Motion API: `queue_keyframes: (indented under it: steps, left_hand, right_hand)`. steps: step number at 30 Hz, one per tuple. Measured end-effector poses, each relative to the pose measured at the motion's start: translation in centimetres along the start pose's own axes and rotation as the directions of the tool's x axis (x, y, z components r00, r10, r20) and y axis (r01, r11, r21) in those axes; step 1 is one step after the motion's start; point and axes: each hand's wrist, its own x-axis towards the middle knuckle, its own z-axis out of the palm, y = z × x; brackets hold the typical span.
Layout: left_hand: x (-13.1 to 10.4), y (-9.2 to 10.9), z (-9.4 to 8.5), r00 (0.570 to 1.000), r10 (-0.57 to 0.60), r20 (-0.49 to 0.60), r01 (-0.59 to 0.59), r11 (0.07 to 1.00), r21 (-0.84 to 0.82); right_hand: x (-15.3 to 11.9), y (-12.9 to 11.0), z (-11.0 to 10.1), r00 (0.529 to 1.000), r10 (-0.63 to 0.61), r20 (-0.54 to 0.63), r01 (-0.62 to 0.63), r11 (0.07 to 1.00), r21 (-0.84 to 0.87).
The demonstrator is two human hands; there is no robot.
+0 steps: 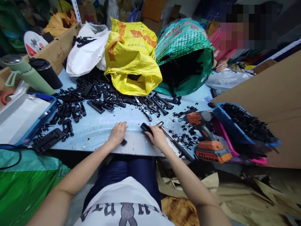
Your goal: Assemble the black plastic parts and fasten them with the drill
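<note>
My right hand [158,137] is closed on a long black plastic part [146,128], thumb along its near side, just above the table's front. To its left, my left hand [117,134] has its fingers curled together; what they hold, if anything, is hidden. A small black piece [124,142] shows beside that hand's lower edge, and I cannot tell if the hand touches it. Right of my right hand lies a hammer [175,142] with a metal head and dark handle. An orange and black cordless drill [203,135] stands beyond it.
Heaps of black plastic parts [94,91] and loose screws [185,136] cover the blue table. Behind stand a white sack [86,56], a yellow sack [134,53] and a green sack [183,40]. A blue basket [235,127] sits right. A person's hand [221,66] shows at the back.
</note>
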Motion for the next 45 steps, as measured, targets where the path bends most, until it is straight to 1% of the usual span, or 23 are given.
queue_keyframes:
  steps: [2,5,9,12,15,17,18,19,22,23,25,26,27,29,31,32,33,35,37,39,42,43,45]
  left_hand:
    - [-1.2,-0.1,-0.4,0.997,0.081,-0.003,-0.081,0.997,-0.011]
    - [-3.2,-0.7,-1.2,0.962,0.27,0.048,-0.265,0.96,-0.086]
    - [-6.1,-3.0,-2.2,0.903,0.421,0.081,-0.402,0.897,-0.185]
    - [-7.6,-4.7,-2.1,0.866,0.482,0.131,-0.454,0.869,-0.198]
    - [-7.6,-4.8,-1.5,0.882,0.446,0.151,-0.425,0.892,-0.152]
    - [-6.8,-4.2,-1.3,0.907,0.398,0.136,-0.381,0.915,-0.134]
    - [-6.4,-3.7,-1.3,0.923,0.365,0.118,-0.349,0.927,-0.137]
    - [-5.9,-3.2,-1.4,0.94,0.327,0.094,-0.311,0.938,-0.15]
    - [-4.9,-1.7,-1.9,0.976,0.216,0.017,-0.205,0.945,-0.253]
    - [-4.8,-1.1,-2.1,0.984,0.176,-0.007,-0.17,0.939,-0.298]
    - [-4.5,0.1,-2.4,0.996,0.08,-0.037,-0.088,0.919,-0.384]
    - [-4.4,0.7,-2.6,0.999,0.029,-0.042,-0.044,0.904,-0.425]
    - [-4.3,1.3,-2.7,0.999,-0.016,-0.043,-0.006,0.887,-0.462]
    - [-4.0,2.4,-3.1,0.997,-0.047,-0.053,0.014,0.859,-0.512]
    - [-3.7,3.2,-3.5,0.997,-0.023,-0.073,-0.019,0.851,-0.525]
    - [-3.6,3.5,-3.7,0.997,-0.009,-0.082,-0.035,0.851,-0.524]
    - [-3.5,3.6,-3.9,0.996,-0.003,-0.085,-0.043,0.849,-0.526]
    - [-3.2,3.8,-4.1,0.996,-0.021,-0.088,-0.03,0.837,-0.546]
    - [-3.1,3.7,-4.3,0.994,-0.035,-0.101,-0.029,0.822,-0.568]
    - [-3.1,3.7,-4.3,0.992,-0.027,-0.124,-0.051,0.814,-0.578]
    - [-3.1,4.3,-4.1,0.982,-0.023,-0.188,-0.092,0.811,-0.578]
    - [-3.0,4.6,-3.9,0.974,-0.041,-0.225,-0.099,0.81,-0.578]
    - [-3.0,5.4,-3.5,0.939,-0.107,-0.327,-0.109,0.81,-0.576]
  right_hand:
    - [0.0,-0.8,0.2,1.0,0.018,-0.009,-0.018,0.999,-0.029]
    - [-0.8,-1.8,0.9,1.0,0.003,-0.031,-0.006,0.994,-0.108]
    - [-3.7,-2.2,2.3,0.983,-0.162,-0.087,0.155,0.984,-0.084]
    - [-4.8,-1.8,2.6,0.969,-0.223,-0.103,0.227,0.974,0.026]
    - [-3.1,-1.0,1.9,0.988,-0.138,-0.074,0.145,0.983,0.108]
    - [-1.0,-0.4,1.2,0.995,-0.031,-0.1,0.039,0.996,0.078]
    - [-0.1,-0.1,0.9,0.993,-0.018,-0.119,0.025,0.998,0.057]
    - [0.7,0.1,0.6,0.99,-0.039,-0.132,0.044,0.998,0.04]
    - [1.3,0.3,0.3,0.974,-0.209,-0.091,0.214,0.976,0.045]
    - [1.2,0.1,0.3,0.97,-0.23,-0.078,0.236,0.968,0.086]
    - [0.5,-0.8,0.4,0.982,-0.167,-0.089,0.186,0.94,0.285]
    - [0.2,-1.4,0.3,0.992,-0.102,-0.081,0.127,0.888,0.442]
    - [0.0,-2.2,0.3,0.999,-0.03,-0.044,0.051,0.793,0.608]
    - [-0.2,-3.9,0.1,0.994,0.061,0.092,-0.111,0.508,0.854]
    - [-0.2,-5.5,-0.1,0.974,0.067,0.217,-0.226,0.245,0.943]
    - [-0.1,-6.2,-0.2,0.967,0.065,0.247,-0.254,0.151,0.955]
    - [-0.1,-6.6,-0.3,0.963,0.061,0.262,-0.266,0.082,0.96]
    - [-0.1,-6.9,-0.5,0.963,0.043,0.266,-0.267,0.016,0.964]
    - [-0.1,-6.4,-0.7,0.976,-0.003,0.218,-0.217,0.049,0.975]
    - [-0.1,-5.6,-1.1,0.99,-0.089,0.11,-0.092,0.18,0.979]
    - [0.1,-4.8,-1.6,0.979,-0.196,-0.063,0.136,0.387,0.912]
    - [0.1,-4.8,-1.6,0.973,-0.202,-0.107,0.185,0.421,0.888]
    - [0.0,-5.5,-1.5,0.968,-0.172,-0.183,0.241,0.431,0.869]
